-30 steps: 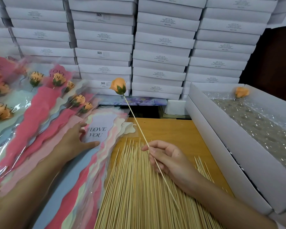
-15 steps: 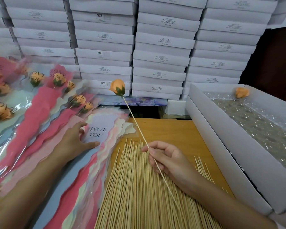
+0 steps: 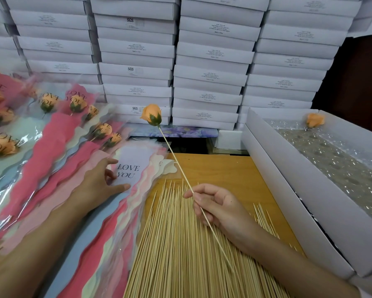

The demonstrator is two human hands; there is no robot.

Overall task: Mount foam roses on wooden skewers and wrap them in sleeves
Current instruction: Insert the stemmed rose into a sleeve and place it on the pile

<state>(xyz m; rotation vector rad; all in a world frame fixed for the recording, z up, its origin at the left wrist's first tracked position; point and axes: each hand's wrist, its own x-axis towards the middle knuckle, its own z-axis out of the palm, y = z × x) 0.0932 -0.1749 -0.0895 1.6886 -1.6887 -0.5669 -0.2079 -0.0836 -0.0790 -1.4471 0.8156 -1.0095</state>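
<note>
Item 1: an orange foam rose (image 3: 151,114) w/ green calyx is mounted on the tip of a wooden skewer (image 3: 180,171). The skewer is held tilted, rose end up and away from the person, lower end trailing over the skewer pile (image 3: 176,250). The rose is carried in the air, clear of table and sleeves.

Right hand (image 3: 219,208): the skewer is pinched approx. mid-length between thumb and curled fingers. Contact between hand and pile cannot be determined.

Left hand (image 3: 101,181): laid on the top sleeve of the sleeve stack (image 3: 135,155), fingers spread, thumb stretched along the lower edge of the white "LOVE YOU" panel. Nothing is gripped. The hands are well apart, w/ the pile's pointed tips between them.

Sleeve stack: fanned, wavy-edged, in pink, red, cream and blue, lying just left of the pile.

Further left, wrapped roses (image 3: 77,104) are laid in overlapping rows, in film printed "LOVE YOU".

Table (image 3: 223,171): wood top, visible beyond the pile. A small separate lot of skewers (image 3: 264,218) lies right of the right hand, beside an open white box (image 3: 288,190). The box is lined w/ a clear dimpled sheet (image 3: 342,164). One loose rose (image 3: 315,120), orange, is seen at its far end.

Rear: closed white cartons (image 3: 211,61) are stacked in columns, several marked "SGS".
</note>
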